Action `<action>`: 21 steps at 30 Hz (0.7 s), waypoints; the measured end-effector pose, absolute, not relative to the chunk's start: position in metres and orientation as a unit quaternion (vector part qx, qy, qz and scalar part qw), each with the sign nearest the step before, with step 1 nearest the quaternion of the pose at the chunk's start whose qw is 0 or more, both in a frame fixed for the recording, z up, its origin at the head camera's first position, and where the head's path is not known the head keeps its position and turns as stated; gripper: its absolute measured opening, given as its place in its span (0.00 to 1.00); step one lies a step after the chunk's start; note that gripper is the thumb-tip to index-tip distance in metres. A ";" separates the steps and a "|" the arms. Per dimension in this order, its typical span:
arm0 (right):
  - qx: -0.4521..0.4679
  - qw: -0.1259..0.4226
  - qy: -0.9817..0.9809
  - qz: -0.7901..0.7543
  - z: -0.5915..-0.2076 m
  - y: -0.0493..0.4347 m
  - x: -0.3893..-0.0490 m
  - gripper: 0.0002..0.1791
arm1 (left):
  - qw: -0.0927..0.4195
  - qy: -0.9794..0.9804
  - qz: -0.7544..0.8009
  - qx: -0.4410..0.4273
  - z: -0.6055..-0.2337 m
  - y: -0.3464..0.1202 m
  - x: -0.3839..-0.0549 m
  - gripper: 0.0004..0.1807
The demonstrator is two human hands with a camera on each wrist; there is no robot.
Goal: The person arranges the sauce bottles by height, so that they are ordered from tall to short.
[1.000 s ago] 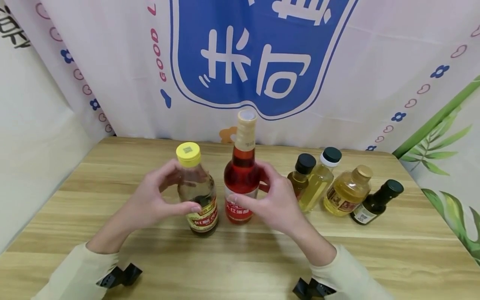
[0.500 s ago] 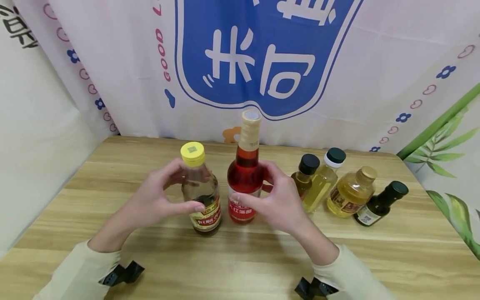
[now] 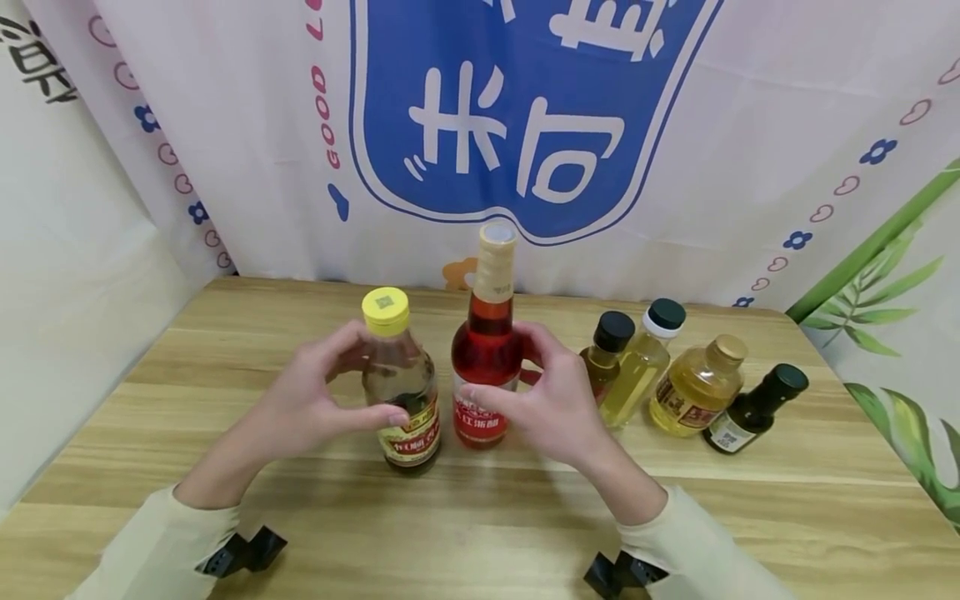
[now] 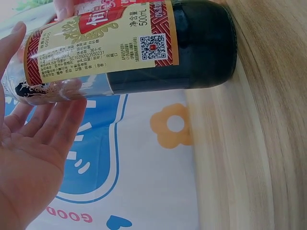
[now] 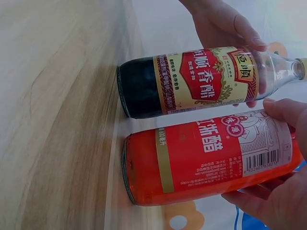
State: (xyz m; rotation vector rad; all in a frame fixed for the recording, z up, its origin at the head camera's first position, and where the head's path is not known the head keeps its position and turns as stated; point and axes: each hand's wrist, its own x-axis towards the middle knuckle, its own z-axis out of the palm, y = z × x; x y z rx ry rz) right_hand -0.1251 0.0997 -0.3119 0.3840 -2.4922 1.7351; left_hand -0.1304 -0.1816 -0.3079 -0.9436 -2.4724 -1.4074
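Note:
A dark vinegar bottle [image 3: 415,437] with a yellow cap stands upright on the table, partly see-through above its liquid. My left hand [image 3: 311,404] holds it, thumb on the front and fingers behind; the left wrist view shows those fingers along the far side of the same vinegar bottle [image 4: 144,79]. Just right of it stands a taller red vinegar bottle [image 3: 486,354] with a cream-wrapped neck. My right hand [image 3: 558,408] grips it from the right, thumb across the label. In the right wrist view a narrow gap separates the dark bottle [image 5: 139,88] from the red bottle [image 5: 144,167].
To the right stand several smaller bottles: one with a black cap [image 3: 602,358], a pale oil bottle [image 3: 637,371], a squat oil bottle [image 3: 693,392] and a small dark bottle [image 3: 742,421]. A printed cloth [image 3: 300,225] hangs behind the wooden table [image 3: 450,533].

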 end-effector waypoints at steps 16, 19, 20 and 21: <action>0.096 0.058 -0.806 0.582 -0.309 0.079 -0.153 0.40 | 0.071 -0.824 -0.467 -0.314 -0.307 -0.181 -0.129 0.33; 0.094 0.063 -0.804 0.584 -0.309 0.075 -0.160 0.39 | 0.067 -0.826 -0.467 -0.310 -0.307 -0.181 -0.129 0.33; 0.093 0.065 -0.803 0.585 -0.309 0.073 -0.163 0.39 | 0.065 -0.826 -0.466 -0.309 -0.306 -0.181 -0.129 0.33; 0.094 0.066 -0.802 0.586 -0.308 0.072 -0.165 0.39 | 0.064 -0.827 -0.466 -0.307 -0.306 -0.181 -0.129 0.33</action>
